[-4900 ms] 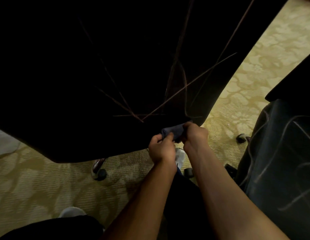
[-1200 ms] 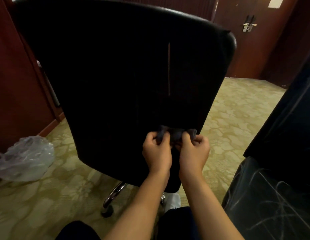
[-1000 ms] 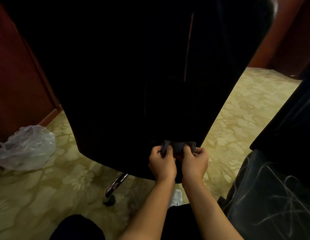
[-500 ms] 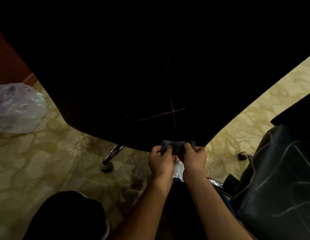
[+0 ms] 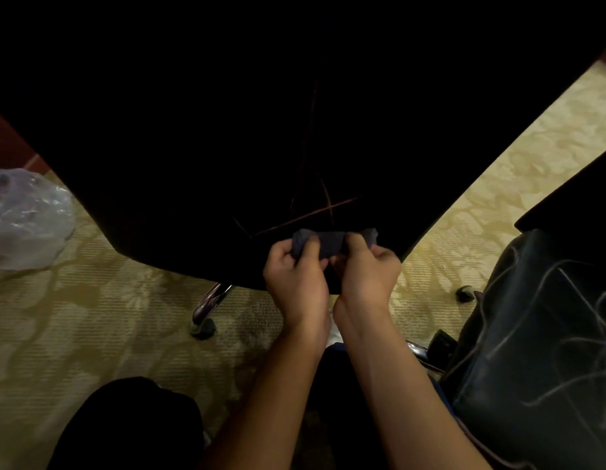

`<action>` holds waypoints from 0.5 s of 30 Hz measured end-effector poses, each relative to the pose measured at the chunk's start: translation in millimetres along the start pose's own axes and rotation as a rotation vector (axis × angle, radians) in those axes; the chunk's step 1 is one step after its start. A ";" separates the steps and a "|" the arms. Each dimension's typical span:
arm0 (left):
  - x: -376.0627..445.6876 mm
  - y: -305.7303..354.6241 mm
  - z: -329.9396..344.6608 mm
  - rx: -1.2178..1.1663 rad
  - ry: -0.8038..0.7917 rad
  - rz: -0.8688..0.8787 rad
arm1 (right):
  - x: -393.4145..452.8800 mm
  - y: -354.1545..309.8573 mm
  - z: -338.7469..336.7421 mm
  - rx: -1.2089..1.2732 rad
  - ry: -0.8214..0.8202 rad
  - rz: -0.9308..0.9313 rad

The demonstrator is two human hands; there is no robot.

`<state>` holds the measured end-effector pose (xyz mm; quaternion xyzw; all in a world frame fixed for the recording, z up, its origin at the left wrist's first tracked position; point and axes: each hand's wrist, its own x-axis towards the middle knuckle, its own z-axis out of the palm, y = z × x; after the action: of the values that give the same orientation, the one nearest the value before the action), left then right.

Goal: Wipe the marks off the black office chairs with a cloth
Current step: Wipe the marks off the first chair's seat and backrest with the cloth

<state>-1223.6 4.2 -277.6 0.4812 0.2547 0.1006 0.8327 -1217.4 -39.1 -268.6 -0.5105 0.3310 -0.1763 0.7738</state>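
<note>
Far to the left of the hands a crumpled translucent plastic bag (image 5: 25, 218) lies on the patterned beige-and-olive carpet (image 5: 91, 317). Nearer, below and left of the hands, a curved chrome chair leg (image 5: 210, 300) ends in a dark castor on that carpet. The left hand (image 5: 296, 276) and the right hand (image 5: 366, 271) sit side by side, knuckles nearly touching, both forearms reaching up from the bottom edge. Each has its fingers curled round one end of a small folded dark grey-blue cloth (image 5: 330, 242), stretched between them and held against the lower edge of the broad black office chair back (image 5: 227, 130). Just above the cloth, thin pale reddish scratch-like marks (image 5: 315, 212) cross on the smooth dark surface. Below the left forearm a dark-clad knee (image 5: 132, 425) shows. To the right of the hands stands a second black leather-like chair (image 5: 538, 351), glossy and scribbled with pale chalky lines, with a small castor (image 5: 466, 293) beside it.
</note>
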 end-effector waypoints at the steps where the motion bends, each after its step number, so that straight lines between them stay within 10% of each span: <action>1: -3.2 11.2 3.9 -0.020 -0.025 0.055 | -5.3 -9.8 3.0 0.044 -0.030 -0.041; 8: -1.5 9.6 -0.9 0.053 -0.116 0.122 | -2.4 -8.6 -4.4 -0.070 -0.048 -0.222; 15: 25.9 -50.1 -51.5 0.116 0.111 -0.246 | 22.6 77.0 -25.8 -0.062 -0.005 0.400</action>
<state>-1232.2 27.6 -349.8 0.4873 0.3628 0.0092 0.7942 -1224.1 -38.2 -352.7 -0.4585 0.4289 -0.0077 0.7783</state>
